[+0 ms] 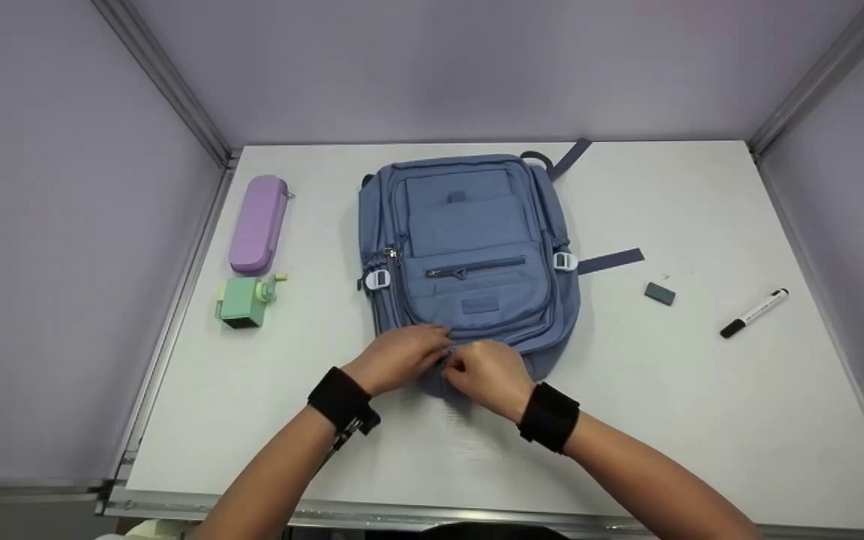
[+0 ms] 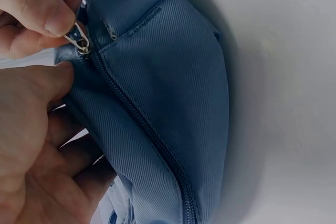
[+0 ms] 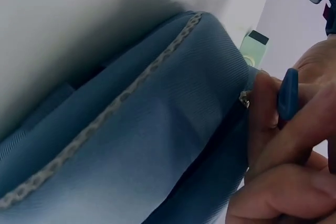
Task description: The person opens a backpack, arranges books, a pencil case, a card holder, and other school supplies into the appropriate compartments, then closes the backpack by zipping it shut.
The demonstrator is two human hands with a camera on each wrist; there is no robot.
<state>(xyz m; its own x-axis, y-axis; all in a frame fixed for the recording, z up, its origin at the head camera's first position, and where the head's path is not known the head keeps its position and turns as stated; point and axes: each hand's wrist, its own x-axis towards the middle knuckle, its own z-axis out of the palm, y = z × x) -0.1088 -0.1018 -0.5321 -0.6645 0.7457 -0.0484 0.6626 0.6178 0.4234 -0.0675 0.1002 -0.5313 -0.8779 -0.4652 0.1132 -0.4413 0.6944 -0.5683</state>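
A blue backpack (image 1: 469,225) lies on its back, its bottom end toward me. At that end my right hand (image 1: 493,375) pinches a zipper pull between thumb and fingers. The pull's blue tab (image 3: 288,95) sticks out between the fingers in the right wrist view. Its metal slider (image 2: 80,44) sits at the upper end of a curved zipper (image 2: 142,119), whose teeth run closed below it. Just beside it, my left hand (image 1: 404,355) holds the fabric edge, with the thumb near the slider and the other fingers partly hidden behind the cloth.
On the left of the white table (image 1: 252,427) are a purple pencil case (image 1: 258,223) and a green pencil sharpener (image 1: 243,301) with a crank. To the right lie a small dark eraser (image 1: 659,293) and a marker (image 1: 754,313). Backpack straps (image 1: 612,261) stick out rightward.
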